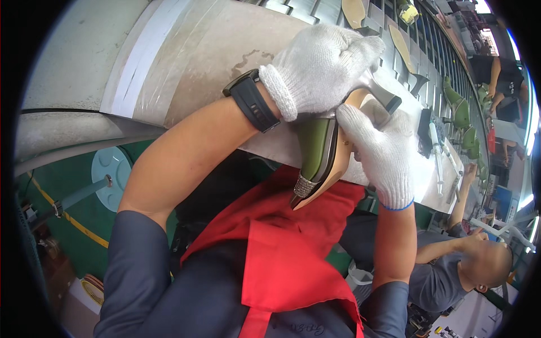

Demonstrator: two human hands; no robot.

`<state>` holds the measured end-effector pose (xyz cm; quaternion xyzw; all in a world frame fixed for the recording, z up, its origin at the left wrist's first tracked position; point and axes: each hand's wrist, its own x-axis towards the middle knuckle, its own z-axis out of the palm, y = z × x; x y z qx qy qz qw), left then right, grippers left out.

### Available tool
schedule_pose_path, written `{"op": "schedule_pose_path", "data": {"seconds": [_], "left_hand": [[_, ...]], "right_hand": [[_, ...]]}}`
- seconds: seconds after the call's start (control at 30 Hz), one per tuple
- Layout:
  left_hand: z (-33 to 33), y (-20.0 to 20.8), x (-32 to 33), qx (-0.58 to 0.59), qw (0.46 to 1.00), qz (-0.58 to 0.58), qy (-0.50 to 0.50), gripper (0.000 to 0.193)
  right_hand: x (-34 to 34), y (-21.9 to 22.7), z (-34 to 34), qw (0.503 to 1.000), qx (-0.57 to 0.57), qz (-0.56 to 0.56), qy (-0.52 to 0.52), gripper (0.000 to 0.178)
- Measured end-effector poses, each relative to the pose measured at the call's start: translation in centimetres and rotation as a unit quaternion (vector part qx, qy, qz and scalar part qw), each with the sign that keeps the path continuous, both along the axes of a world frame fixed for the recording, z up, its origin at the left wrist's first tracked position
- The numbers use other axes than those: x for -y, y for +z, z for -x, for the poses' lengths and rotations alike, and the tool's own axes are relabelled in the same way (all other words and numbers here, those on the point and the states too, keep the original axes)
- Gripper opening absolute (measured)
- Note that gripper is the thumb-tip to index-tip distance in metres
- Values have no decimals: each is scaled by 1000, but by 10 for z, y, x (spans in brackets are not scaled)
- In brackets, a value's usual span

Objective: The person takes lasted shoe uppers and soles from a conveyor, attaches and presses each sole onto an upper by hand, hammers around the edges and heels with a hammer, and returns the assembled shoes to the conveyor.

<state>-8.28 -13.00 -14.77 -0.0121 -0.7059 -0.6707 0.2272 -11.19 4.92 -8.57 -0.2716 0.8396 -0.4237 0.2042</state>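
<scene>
Left hand [324,70] curls over the rear of the green shoe [314,149]; its fingertips are hidden, so I can't tell how firmly it grips. Right hand [386,149] is closed around the shoe's back, thumb against the side. I see the shoe near the desk's [211,48] edge, toe toward 7 o'clock, heel [389,101] toward 2. I judge it light, stiff-soled, its glossy side slippery under gloves. I'd hold the firm back, sparing the delicate glittering band [304,186].
</scene>
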Motion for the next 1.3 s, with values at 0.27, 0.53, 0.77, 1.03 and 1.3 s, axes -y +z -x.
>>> {"op": "schedule_pose_path", "data": {"seconds": [0.27,0.53,0.77,1.03,1.3], "left_hand": [[-11,11,12,81,995,42,-49,45],[-104,-3,29,37,994,68,75,81],[-152,-17,-27,-73,926,319,190,86],[-148,-18,-32,-19,906,400,135,76],[-146,-18,-35,-20,900,413,136,70]], "right_hand": [[17,-6,7,989,-135,51,19,37],[-8,26,-1,977,-114,-29,177,48],[-21,-2,15,889,-385,-22,248,68],[-22,-18,30,866,-407,17,291,72],[-22,-16,28,871,-402,9,282,72]]}}
